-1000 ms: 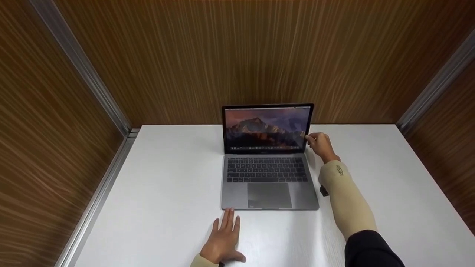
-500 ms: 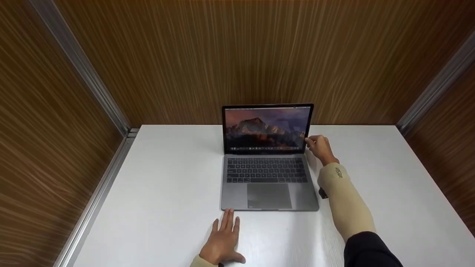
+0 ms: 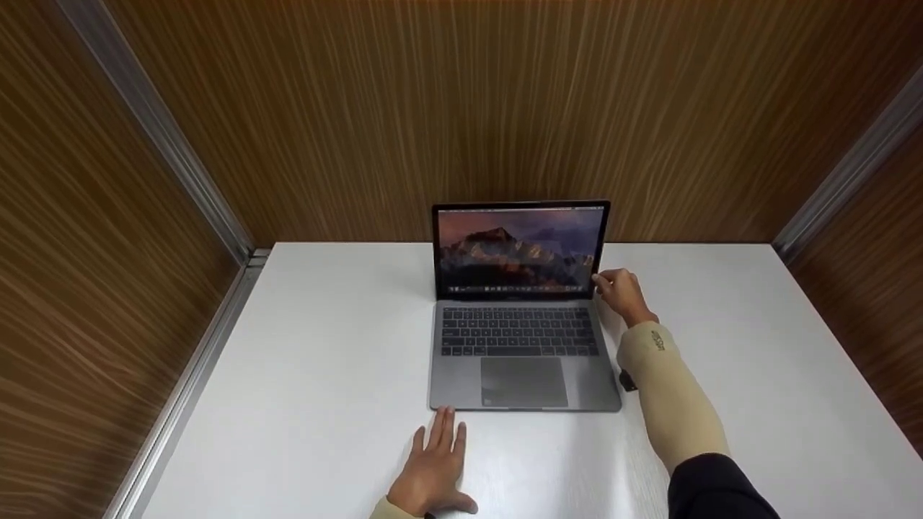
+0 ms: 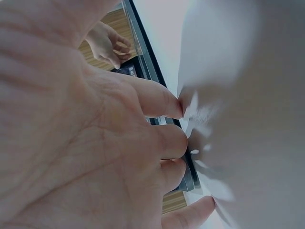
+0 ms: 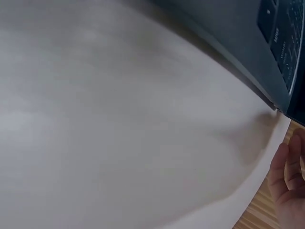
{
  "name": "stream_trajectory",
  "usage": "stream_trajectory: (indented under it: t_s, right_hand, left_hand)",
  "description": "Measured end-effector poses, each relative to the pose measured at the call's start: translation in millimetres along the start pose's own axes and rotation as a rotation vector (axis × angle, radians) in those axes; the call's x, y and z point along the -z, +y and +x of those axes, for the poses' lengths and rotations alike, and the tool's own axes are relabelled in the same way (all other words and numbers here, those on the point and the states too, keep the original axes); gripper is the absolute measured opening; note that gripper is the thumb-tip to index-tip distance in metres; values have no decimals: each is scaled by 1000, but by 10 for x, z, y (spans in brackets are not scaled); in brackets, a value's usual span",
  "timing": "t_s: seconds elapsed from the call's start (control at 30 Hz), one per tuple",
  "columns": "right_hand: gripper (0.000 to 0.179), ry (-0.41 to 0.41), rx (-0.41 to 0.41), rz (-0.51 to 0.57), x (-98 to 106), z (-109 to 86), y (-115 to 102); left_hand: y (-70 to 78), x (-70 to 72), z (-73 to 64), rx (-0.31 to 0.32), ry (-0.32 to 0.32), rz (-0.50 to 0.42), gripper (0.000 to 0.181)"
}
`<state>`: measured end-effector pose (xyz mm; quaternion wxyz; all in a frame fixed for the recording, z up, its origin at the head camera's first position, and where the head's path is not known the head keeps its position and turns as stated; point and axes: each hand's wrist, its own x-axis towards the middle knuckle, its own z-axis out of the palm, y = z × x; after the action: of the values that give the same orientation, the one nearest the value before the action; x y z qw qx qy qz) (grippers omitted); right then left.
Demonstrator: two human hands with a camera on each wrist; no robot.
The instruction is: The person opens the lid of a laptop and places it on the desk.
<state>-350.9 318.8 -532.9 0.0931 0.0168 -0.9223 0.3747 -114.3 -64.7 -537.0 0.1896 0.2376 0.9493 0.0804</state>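
Observation:
A grey laptop stands unfolded on the white table, its lit screen showing a mountain picture. My right hand pinches the lower right edge of that screen, thumb at the front and the other fingers curled. In the right wrist view the right hand appears only in part, beside the hinge corner. Below the laptop's front left corner, my left hand lies with fingers spread straight, the longest fingertips at the front edge. The left wrist view shows the left palm close up, fingertips down on the table.
The white table extends to both sides of the laptop. Wood-patterned panels rise behind it and at left and right, with metal strips at the corners. A small black object is at the right wrist.
My right hand has slid slightly down along the right edge of the screen. The left hand and the lid look almost unmoved.

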Motion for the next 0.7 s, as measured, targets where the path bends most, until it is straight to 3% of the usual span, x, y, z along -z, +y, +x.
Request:
stream_trajectory:
  t_s: [0.2, 0.5, 0.7]
  right_hand:
    - [28, -31, -28, 1, -33, -23, 14]
    - [33, -61, -96, -25, -83, -40, 50]
    - [33, -55, -88, -22, -98, -33, 48]
  left_hand:
    - [0, 8, -2, -3, -3, 10, 118]
    - [-16, -28, 17, -10, -16, -71, 123]
    - [-18, -8, 17, -11, -7, -73, 123]
